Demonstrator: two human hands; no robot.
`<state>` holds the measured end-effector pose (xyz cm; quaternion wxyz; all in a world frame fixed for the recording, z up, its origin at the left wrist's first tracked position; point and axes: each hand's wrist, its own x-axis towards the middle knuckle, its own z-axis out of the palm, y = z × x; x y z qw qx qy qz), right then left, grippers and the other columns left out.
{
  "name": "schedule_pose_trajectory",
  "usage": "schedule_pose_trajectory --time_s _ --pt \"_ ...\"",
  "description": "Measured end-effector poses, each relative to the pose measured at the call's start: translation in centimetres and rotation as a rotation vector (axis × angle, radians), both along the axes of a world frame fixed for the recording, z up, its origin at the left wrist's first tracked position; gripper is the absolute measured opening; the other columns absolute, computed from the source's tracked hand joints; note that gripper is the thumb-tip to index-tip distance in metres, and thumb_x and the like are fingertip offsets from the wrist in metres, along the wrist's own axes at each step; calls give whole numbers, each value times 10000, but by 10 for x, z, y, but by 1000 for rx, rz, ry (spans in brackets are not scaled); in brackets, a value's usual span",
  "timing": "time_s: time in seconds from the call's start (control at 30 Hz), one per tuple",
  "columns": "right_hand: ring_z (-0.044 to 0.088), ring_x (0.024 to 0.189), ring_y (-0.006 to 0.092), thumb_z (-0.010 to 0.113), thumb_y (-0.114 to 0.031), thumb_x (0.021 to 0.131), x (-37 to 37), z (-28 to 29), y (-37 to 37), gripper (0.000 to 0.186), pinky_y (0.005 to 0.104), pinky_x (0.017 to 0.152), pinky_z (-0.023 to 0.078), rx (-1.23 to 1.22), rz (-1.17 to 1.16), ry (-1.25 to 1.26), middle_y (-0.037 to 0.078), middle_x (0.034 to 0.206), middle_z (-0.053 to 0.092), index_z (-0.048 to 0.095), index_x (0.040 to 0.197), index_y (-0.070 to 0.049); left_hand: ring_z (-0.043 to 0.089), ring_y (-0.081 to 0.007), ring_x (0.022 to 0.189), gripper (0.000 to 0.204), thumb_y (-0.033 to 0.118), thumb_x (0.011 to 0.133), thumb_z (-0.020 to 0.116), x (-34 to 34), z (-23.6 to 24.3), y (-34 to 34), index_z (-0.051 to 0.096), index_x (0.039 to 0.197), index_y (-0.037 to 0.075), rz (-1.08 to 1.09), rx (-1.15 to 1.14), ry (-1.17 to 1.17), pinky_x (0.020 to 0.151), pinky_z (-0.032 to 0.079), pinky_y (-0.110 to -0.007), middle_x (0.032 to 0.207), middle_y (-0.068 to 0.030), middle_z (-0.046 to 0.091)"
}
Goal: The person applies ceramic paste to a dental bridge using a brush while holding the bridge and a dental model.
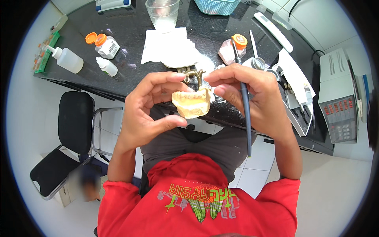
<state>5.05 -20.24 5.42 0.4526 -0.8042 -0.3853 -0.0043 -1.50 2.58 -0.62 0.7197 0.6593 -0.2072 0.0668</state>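
Observation:
A yellow plaster dental cast, with teeth along its upper rim, is held above the table's front edge over my lap. Brass-coloured articulator parts stick out behind it. My left hand curves around the cast's left side, thumb low and fingers behind. A slim tool with a dark handle rests across my right hand, its thin end pointing away over the table. The right thumb and index fingertip are beside the cast's right side and the articulator; whether they touch it I cannot tell.
Behind the hands lie white tissue, a glass and an orange-lidded jar of pink powder. Bottles stand at the left. A tool case and a control unit are at the right. A black chair stands left.

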Motion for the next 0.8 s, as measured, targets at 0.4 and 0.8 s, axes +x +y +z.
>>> schedule_pose_trajectory --time_s 0.4,0.8 --pt "675 715 165 741 -99 838 21 9 6 125 290 687 517 -89 181 162 86 770 712 716 928 -15 628 -168 978 282 265 931 681 16 17 7 630 977 -8 -140 -46 242 886 507 -316 1008 -125 666" --pt "668 698 178 763 -131 813 30 4 7 135 289 663 509 -97 254 55 65 767 714 733 906 -38 618 -157 960 260 251 937 668 18 16 7 635 945 -7 -156 -12 231 864 504 -305 998 -113 657"
